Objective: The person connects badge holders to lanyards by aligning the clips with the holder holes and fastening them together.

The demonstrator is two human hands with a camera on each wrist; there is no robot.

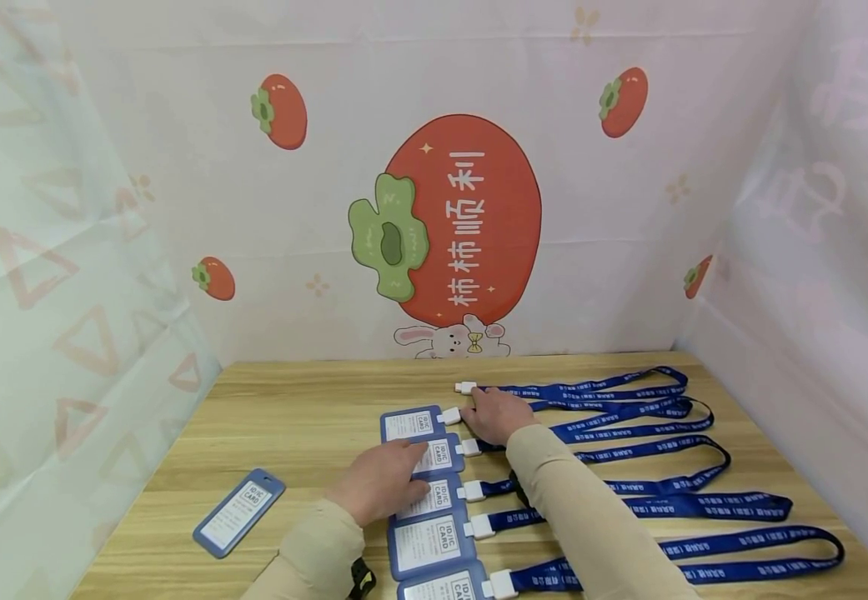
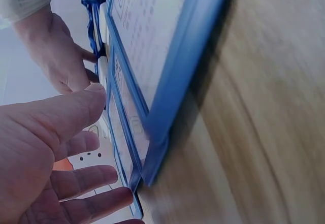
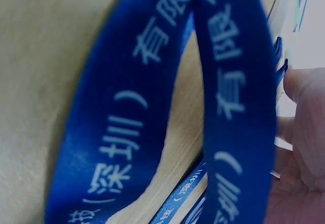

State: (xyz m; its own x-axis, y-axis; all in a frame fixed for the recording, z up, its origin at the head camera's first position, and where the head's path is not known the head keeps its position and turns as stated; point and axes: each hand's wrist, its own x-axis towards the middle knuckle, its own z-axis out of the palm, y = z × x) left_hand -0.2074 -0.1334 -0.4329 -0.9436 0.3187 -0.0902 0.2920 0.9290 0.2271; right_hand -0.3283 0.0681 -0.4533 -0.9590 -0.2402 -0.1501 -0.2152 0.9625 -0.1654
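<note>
Several blue-framed ID card holders lie in an overlapping column, joined by white clips to blue printed lanyards. My left hand rests over the middle holders; in the left wrist view its fingers are spread and relaxed beside the holders' edges. My right hand is at the upper clips, its fingertips beside the white clip of the farthest holder. Just beyond them lies another white clip with no holder on it. In the right wrist view a lanyard crosses in front of the hand.
A single ID card holder without a lanyard lies apart at the left on the wooden table. Lanyard loops stretch across the right side. A printed cloth backdrop stands along the back and both sides.
</note>
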